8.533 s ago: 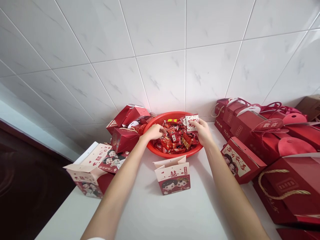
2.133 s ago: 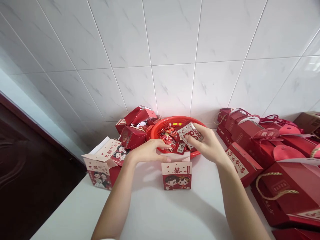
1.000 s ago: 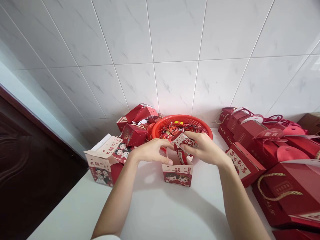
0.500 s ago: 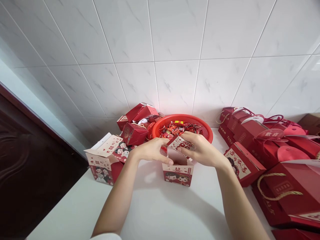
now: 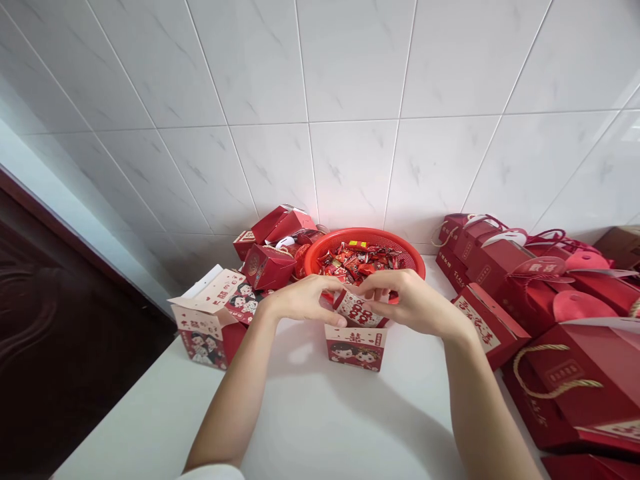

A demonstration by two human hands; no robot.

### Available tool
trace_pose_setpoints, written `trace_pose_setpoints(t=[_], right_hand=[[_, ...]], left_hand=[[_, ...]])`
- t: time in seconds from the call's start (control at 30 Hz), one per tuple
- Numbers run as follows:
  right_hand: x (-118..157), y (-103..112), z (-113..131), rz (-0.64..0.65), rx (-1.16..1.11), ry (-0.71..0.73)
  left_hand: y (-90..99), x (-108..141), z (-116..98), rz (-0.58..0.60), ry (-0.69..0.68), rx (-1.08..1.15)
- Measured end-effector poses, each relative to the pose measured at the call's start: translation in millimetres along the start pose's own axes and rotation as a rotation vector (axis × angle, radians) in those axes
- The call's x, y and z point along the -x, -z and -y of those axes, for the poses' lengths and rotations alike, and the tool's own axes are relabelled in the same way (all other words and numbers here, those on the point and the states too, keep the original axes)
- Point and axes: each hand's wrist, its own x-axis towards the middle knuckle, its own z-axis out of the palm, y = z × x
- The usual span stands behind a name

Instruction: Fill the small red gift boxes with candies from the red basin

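A small open red and cream box (image 5: 355,353) with two cartoon faces stands on the white table. My left hand (image 5: 306,300) grips its left side, thumb at the front rim. A red and cream printed packet (image 5: 359,308) sits upright in the box mouth, its lower part hidden behind the front panel. The curled fingers of my right hand (image 5: 400,297) hold the packet by its top and right edge. Just behind the hands is a red plastic basket (image 5: 416,257) of wrapped candies (image 5: 357,260).
Another open box (image 5: 203,340) stands at the left, with closed red boxes (image 5: 270,267) behind it. Many red gift boxes (image 5: 510,267) with handles fill the right side. Behind the table (image 5: 300,427) rises a tiled wall (image 5: 350,153); a dark door (image 5: 60,333) is at left.
The packet has tilted upright and moved down into the box mouth. My right hand has shifted slightly right with its fingers more curled. My left hand stays at the box.
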Motion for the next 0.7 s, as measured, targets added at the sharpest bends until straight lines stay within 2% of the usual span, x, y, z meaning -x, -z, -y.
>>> trace_pose_setpoints(t=[0.17, 0.4, 0.5, 0.7], right_hand=[[1.0, -1.7, 2.0, 0.144, 0.065, 0.013], [-2.8, -3.8, 1.4, 0.186, 0.128, -0.027], [-3.6, -4.6, 0.8, 0.135, 0.09, -0.042], [1.2, 2.4, -1.6, -0.064, 0.126, -0.044]], left_hand=[[-1.1, -0.5, 2.0, -0.016, 0.013, 0.001], [-0.3, -1.8, -1.9, 0.012, -0.002, -0.024], [-0.3, -1.2, -1.2, 0.001, -0.023, -0.022], [-1.1, -0.1, 1.8, 0.004, -0.048, -0.033]])
